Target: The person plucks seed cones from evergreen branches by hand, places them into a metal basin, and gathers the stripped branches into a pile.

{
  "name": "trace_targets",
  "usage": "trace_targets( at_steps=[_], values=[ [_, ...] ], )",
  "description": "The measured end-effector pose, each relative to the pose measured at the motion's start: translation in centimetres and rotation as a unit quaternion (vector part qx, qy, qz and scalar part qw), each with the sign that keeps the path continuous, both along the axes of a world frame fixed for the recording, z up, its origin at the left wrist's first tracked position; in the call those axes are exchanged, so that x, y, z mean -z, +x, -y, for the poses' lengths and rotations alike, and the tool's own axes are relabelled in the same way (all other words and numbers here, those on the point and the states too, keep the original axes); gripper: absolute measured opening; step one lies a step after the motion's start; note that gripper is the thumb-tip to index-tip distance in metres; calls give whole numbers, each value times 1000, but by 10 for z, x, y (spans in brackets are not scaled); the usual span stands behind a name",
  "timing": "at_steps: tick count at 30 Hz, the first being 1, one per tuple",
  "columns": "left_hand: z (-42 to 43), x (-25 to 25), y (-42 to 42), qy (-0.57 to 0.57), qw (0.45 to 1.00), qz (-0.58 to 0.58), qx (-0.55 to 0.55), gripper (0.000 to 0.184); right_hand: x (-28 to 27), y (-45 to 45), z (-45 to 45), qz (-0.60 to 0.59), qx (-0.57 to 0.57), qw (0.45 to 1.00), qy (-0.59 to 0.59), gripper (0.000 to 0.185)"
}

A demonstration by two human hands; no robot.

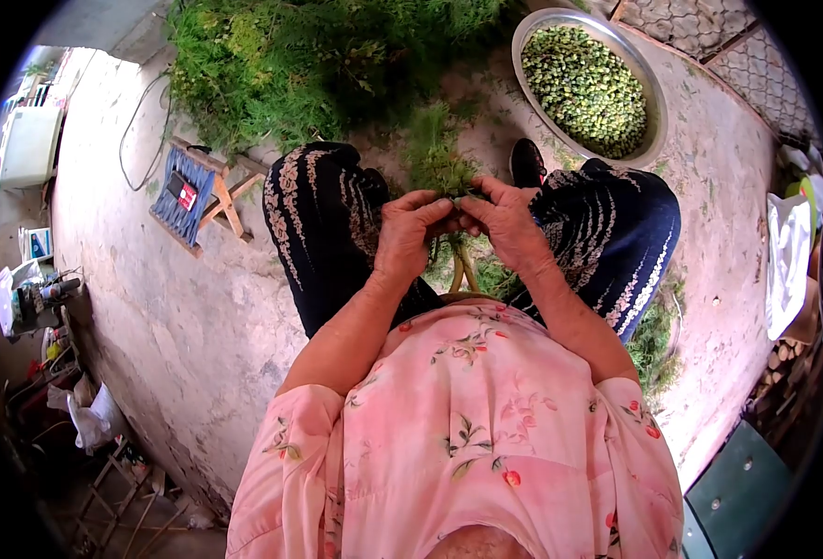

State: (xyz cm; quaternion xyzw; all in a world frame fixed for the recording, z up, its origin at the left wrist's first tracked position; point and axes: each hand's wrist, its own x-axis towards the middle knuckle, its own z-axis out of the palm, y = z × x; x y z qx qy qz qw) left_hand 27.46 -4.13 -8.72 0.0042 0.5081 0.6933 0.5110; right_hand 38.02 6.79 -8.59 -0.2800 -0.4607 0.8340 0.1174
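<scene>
Both hands meet in front of the lap, between the knees. My left hand (409, 233) has its fingers closed on a leafy green branch (437, 158), its thumb close to the other thumb. My right hand (509, 224) pinches at the same branch from the other side. Feathery leaves stick out beyond the fingers, and thick pale stems (463, 265) show below the hands, toward the body. What lies right between the fingertips is too small to make out.
A big heap of green branches (272, 74) lies ahead. At the front right stands a metal basin (653, 130) of small green pods or fruits. A folding stool (188, 200) with a dark red-marked item is at the left. White bags (788, 261) hang at the right.
</scene>
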Motion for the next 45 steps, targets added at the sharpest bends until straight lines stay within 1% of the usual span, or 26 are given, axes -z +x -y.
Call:
trace_targets(
  at_steps=[1,2,4,5,6,8,9,11,12,14,20,23,24,25,26,28,30,32,33,34,35,36,38,39,42,45],
  values=[
    [1,0,0,0,1000,5,-1,10,-2,1,-3,4,-32,999,-14,21],
    [0,-1,-1,-1,1000,4,-1,10,-2,2,-6,4,-32,999,-14,21],
    [-2,-5,0,17,999,24,-38,8,0,5,-11,-20,18,992,-120,20],
    [-2,-6,-1,17,999,24,-38,8,0,8,-13,-6,23,994,-110,15],
    [-2,-6,-3,3,1000,-2,-30,8,-2,9,-15,-6,22,994,-109,15],
    [-3,-10,-4,-10,999,-29,-23,8,-7,11,-17,-7,68,983,-171,15],
    [-4,-13,-3,-32,999,-24,-24,9,-8,10,-17,-7,69,983,-171,15],
    [-5,-12,-2,-54,998,-20,-24,9,-9,7,-16,-52,128,968,-210,16],
    [-5,-9,-1,-61,997,-47,-17,10,-6,6,-16,-52,129,968,-210,16],
    [-4,-7,1,-70,995,-74,-8,11,2,4,-15,-30,86,991,-102,17],
    [-4,-10,3,-87,991,-101,31,9,11,0,-5,-21,62,994,-87,18],
    [-6,-12,4,-106,991,-75,9,8,14,0,-4,-23,71,989,-131,16],
    [-5,-12,3,-73,997,-39,4,9,13,0,-3,-23,71,989,-131,16],
    [-5,-12,3,-39,999,-2,-1,11,12,0,-2,-21,89,979,-180,15],
    [-5,-10,3,-38,999,-1,0,11,12,0,-1,-19,106,968,-228,14],
    [-4,-6,3,-13,1000,27,9,8,15,1,3,-26,114,965,-233,14],
    [-6,-6,6,-22,1000,13,6,8,15,0,5,-32,123,963,-238,13],
    [-6,-9,7,-32,999,-1,2,8,12,-2,7,24,170,967,-189,15],
    [-6,-15,6,-45,999,-9,-8,10,17,1,0,24,170,967,-189,15],
    [-5,-18,6,-57,998,-18,-17,13,27,7,-12,16,210,960,-183,14],
    [-3,-16,5,-57,998,-19,-16,13,24,7,-18,6,250,952,-177,14],
    [0,-11,4,-46,998,-26,-17,10,20,7,-19,6,250,952,-177,14],
    [1,-9,4,-35,999,-32,-20,10,6,9,-21,-13,157,969,-189,10],
    [-1,-10,4,-44,998,-43,-9,10,4,9,-19,-40,144,964,-221,12],
    [-3,-13,4,-57,997,-55,-4,10,9,8,-15,-52,126,958,-251,12],
    [-1,-8,2,-40,998,-46,-23,11,10,9,-16,-64,132,960,-237,14]
  ],
)
